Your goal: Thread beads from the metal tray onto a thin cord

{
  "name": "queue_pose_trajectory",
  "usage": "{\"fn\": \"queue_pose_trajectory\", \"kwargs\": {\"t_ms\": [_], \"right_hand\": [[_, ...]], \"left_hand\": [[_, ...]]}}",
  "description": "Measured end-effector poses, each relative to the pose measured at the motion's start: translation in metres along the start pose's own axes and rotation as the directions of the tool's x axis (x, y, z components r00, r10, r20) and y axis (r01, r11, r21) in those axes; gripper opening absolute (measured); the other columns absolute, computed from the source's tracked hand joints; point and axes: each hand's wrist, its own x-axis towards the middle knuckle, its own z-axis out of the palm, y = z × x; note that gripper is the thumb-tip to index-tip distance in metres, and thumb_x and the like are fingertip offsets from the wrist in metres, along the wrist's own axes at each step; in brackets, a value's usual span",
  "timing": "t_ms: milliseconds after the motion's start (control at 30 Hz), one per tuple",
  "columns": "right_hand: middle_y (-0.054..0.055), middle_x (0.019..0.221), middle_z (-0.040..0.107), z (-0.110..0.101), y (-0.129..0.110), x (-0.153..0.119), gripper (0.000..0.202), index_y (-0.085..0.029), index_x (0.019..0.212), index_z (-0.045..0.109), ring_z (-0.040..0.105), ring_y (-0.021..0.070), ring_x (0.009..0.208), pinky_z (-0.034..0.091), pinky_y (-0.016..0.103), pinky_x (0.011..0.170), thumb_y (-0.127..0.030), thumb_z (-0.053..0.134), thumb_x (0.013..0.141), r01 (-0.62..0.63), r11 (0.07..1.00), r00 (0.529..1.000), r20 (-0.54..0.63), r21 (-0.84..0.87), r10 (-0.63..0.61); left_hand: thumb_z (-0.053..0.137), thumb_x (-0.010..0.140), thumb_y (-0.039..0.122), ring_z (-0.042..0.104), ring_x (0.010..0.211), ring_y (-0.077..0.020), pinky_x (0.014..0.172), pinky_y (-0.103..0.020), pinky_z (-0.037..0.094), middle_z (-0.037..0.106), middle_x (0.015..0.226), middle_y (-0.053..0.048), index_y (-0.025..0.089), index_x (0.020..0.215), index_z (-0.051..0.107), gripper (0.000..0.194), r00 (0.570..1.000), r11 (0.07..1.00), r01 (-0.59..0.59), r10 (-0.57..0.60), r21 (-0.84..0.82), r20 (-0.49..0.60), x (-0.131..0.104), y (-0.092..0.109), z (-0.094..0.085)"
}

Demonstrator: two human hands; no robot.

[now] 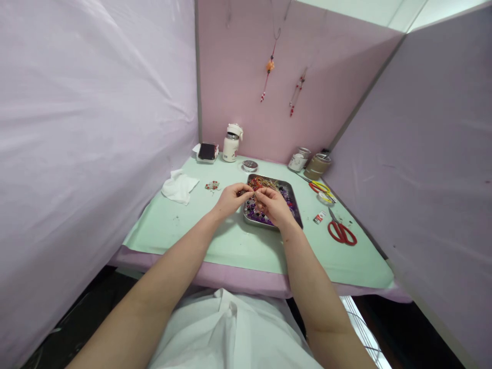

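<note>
White cloth (pixel 180 187) crumpled at the table's (pixel 192 225) left. Behind it, dark-topped box (pixel 208 152); nearer, a small bead cluster (pixel 212 185). Cream bottle (pixel 230 148) upright by the back wall (pixel 246 82), lid tipped open. Left hand (pixel 232 199) at the tray's (pixel 261 222) left edge, thumb and finger pinched. Round dish (pixel 250 166) behind tray. Tray at table centre, holding cords (pixel 265 182) and purple beads (pixel 288 198). Right hand (pixel 273 206) above it, fingertips pinched, meeting the left's; cannot tell what lies between. Two beaded strands (pixel 270 65) hang on the wall. Farther right: two jars (pixel 318 167), small packet (pixel 319 218), yellow-and-red-handled pliers (pixel 320 187), clear roll (pixel 326 199), red-handled scissors (pixel 342 233).
</note>
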Motion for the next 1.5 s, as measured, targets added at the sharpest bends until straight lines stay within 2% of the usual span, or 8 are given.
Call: {"fn": "queue_pose_trajectory", "kwargs": {"t_ms": [400,533,633,733,867,1033,1300,1500], "right_hand": [[-0.004,0.064,0.053,-0.006,0.000,0.002,0.030,-0.016,0.071,0.056,0.040,0.0028,0.048,0.024,0.018,0.043,-0.033,0.079,0.062,-0.160,0.975,0.982,0.120,0.154,0.143],[-0.005,0.063,0.050,-0.008,-0.003,0.000,0.030,-0.017,0.072,0.055,0.040,0.0034,0.050,0.026,0.018,0.043,-0.031,0.080,0.062,-0.230,0.955,0.962,0.191,0.187,0.194],[-0.005,0.061,0.048,-0.009,-0.006,-0.002,0.030,-0.018,0.074,0.055,0.041,0.0038,0.052,0.027,0.017,0.043,-0.029,0.080,0.062,-0.270,0.946,0.945,0.237,0.179,0.225],[-0.004,0.068,0.054,-0.010,-0.007,-0.003,0.032,-0.018,0.082,0.058,0.045,0.0046,0.055,0.033,0.019,0.047,-0.029,0.080,0.062,-0.288,0.947,0.935,0.258,0.144,0.245],[-0.002,0.074,0.058,-0.009,-0.004,-0.001,0.036,-0.019,0.083,0.058,0.053,0.0086,0.064,0.040,0.023,0.055,-0.031,0.081,0.058,-0.250,0.964,0.960,0.153,0.096,0.234],[-0.005,0.071,0.053,-0.004,0.001,0.002,0.038,-0.020,0.078,0.055,0.049,0.0081,0.062,0.037,0.023,0.055,-0.035,0.081,0.056,-0.080,0.997,0.995,-0.051,0.011,0.080],[-0.004,0.073,0.055,-0.002,0.004,0.005,0.037,-0.020,0.079,0.055,0.047,0.0093,0.063,0.037,0.025,0.059,-0.037,0.078,0.056,0.085,0.989,0.985,-0.141,-0.123,-0.102],[-0.002,0.075,0.057,-0.003,0.005,0.006,0.031,-0.022,0.079,0.057,0.049,0.0113,0.067,0.039,0.025,0.061,-0.041,0.075,0.061,0.132,0.984,0.974,-0.167,-0.121,-0.151]], "left_hand": [[0.060,0.076,0.028,0.058,0.073,-0.0134,0.069,-0.025,0.044,0.067,0.080,-0.004,0.015,0.084,0.068,0.017,1.000,0.993,-0.015,0.017,-0.115,0.018,-0.001,0.000,0.002],[0.063,0.075,0.028,0.058,0.073,-0.0137,0.069,-0.026,0.046,0.067,0.081,-0.004,0.014,0.086,0.069,0.019,0.998,0.980,0.011,0.002,-0.197,0.067,-0.002,-0.001,0.002],[0.064,0.074,0.029,0.060,0.076,-0.0144,0.070,-0.027,0.047,0.069,0.089,-0.006,0.015,0.094,0.070,0.025,0.993,0.962,0.039,-0.007,-0.270,0.119,-0.002,0.000,0.002],[0.064,0.075,0.029,0.060,0.075,-0.0140,0.069,-0.027,0.048,0.068,0.089,-0.006,0.016,0.095,0.071,0.025,0.988,0.962,0.027,0.016,-0.270,0.156,-0.003,0.001,0.002],[0.064,0.076,0.031,0.058,0.070,-0.0130,0.066,-0.026,0.046,0.067,0.081,-0.005,0.016,0.087,0.072,0.020,0.991,0.978,-0.003,0.031,-0.207,0.130,-0.002,-0.001,0.001],[0.060,0.077,0.029,0.056,0.070,-0.0123,0.066,-0.025,0.044,0.065,0.077,-0.003,0.016,0.084,0.070,0.018,0.997,0.995,-0.002,0.010,-0.100,0.078,-0.001,-0.003,0.001],[0.059,0.076,0.032,0.054,0.067,-0.0121,0.063,-0.024,0.043,0.063,0.074,-0.003,0.015,0.083,0.068,0.021,0.997,0.995,0.051,-0.046,-0.086,0.067,-0.001,-0.003,0.001],[0.058,0.076,0.033,0.055,0.069,-0.0125,0.065,-0.024,0.043,0.065,0.076,-0.003,0.015,0.083,0.067,0.021,0.997,0.995,0.068,-0.065,-0.069,0.042,0.000,-0.003,0.002]]}}
